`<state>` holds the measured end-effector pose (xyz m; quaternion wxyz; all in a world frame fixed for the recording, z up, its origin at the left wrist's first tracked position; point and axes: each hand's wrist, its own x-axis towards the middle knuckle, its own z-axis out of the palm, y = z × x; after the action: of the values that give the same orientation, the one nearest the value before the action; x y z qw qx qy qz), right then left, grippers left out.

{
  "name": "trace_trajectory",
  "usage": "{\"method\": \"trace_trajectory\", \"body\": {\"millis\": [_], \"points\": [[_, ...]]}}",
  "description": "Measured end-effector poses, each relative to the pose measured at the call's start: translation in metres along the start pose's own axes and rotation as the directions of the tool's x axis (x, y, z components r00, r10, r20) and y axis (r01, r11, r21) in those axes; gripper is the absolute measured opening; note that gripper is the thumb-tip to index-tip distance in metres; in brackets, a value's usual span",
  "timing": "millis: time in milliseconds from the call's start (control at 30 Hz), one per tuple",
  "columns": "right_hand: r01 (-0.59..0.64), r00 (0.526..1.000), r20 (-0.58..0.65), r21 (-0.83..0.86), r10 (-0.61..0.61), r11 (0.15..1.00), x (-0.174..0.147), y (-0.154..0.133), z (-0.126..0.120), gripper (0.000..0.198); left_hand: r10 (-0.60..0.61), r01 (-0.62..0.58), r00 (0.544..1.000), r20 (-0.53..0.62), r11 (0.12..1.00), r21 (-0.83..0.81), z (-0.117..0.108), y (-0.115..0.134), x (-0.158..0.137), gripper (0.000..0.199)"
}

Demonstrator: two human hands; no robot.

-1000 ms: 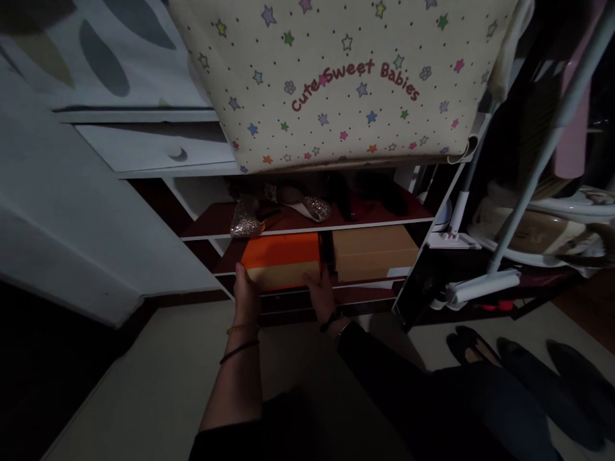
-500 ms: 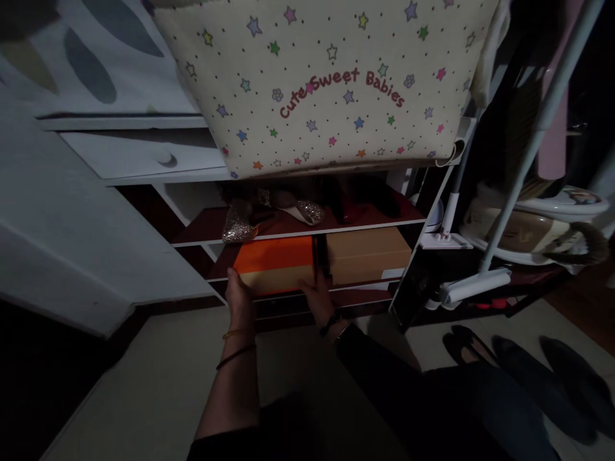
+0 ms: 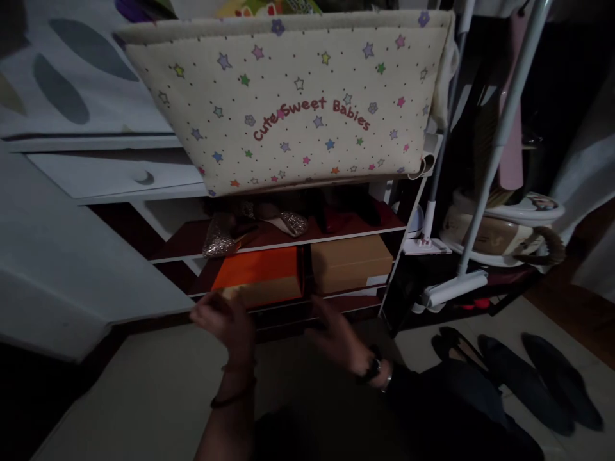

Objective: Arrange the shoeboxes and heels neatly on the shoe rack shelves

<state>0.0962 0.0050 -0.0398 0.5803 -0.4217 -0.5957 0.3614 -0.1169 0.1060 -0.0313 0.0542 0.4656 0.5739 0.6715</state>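
Note:
An orange shoebox with a tan front sits on the lower shelf, beside a brown cardboard box. My left hand is just in front of the orange box's left corner, fingers loosely bent and apart, holding nothing. In front of the gap between the two boxes, my right hand hovers with its fingers stretched out, a little blurred and empty. Glittery shoes and red shoes rest on the shelf above the boxes.
A star-print fabric bin overhangs the shoe rack. A white drawer is at left. At right stand a mop, a lidded pot and a low rack; dark shoes lie on the floor.
Both hands have come off the orange shoebox and drawn back toward me, the right one also moving rightward. The box stays on the lower shelf. My view has shifted slightly.

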Motion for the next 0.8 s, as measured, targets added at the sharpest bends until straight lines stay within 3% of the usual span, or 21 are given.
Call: {"method": "trace_trajectory", "body": {"millis": [67, 133, 233, 333, 400, 500, 667, 800], "points": [[0.129, 0.991, -0.013, -0.250, -0.137, 0.960, 0.005, -0.028, -0.048, 0.059, 0.193, -0.194, 0.974, 0.121, 0.981, -0.008, 0.012, 0.030, -0.016, 0.034], [0.254, 0.955, -0.013, -0.479, -0.296, 0.840, 0.030, -0.053, -0.100, 0.059, 0.307, -0.295, 0.908, 0.286, 0.952, -0.083, 0.037, 0.063, -0.031, 0.035], [0.315, 0.909, 0.038, -0.716, -0.415, 0.623, 0.090, -0.070, -0.171, 0.068, 0.359, -0.315, 0.817, 0.450, 0.933, -0.173, 0.088, 0.105, -0.045, 0.051], [0.289, 0.930, 0.118, -0.822, -0.349, 0.491, 0.144, -0.065, -0.218, 0.086, 0.308, -0.274, 0.821, 0.482, 0.951, -0.142, 0.136, 0.128, -0.047, 0.062], [0.278, 0.951, 0.174, -0.844, -0.256, 0.459, 0.167, -0.055, -0.237, 0.091, 0.247, -0.243, 0.836, 0.490, 0.967, -0.074, 0.158, 0.133, -0.043, 0.059], [0.286, 0.958, 0.232, -0.836, -0.172, 0.468, 0.187, -0.040, -0.250, 0.084, 0.222, -0.261, 0.837, 0.500, 0.965, 0.008, 0.179, 0.134, -0.037, 0.040], [0.288, 0.958, 0.245, -0.821, -0.151, 0.493, 0.203, -0.029, -0.258, 0.059, 0.211, -0.292, 0.830, 0.516, 0.953, 0.082, 0.197, 0.137, -0.030, 0.029], [0.271, 0.962, 0.212, -0.827, -0.173, 0.493, 0.211, -0.034, -0.255, 0.059, 0.242, -0.319, 0.829, 0.504, 0.945, 0.070, 0.203, 0.145, -0.022, 0.030]]}}
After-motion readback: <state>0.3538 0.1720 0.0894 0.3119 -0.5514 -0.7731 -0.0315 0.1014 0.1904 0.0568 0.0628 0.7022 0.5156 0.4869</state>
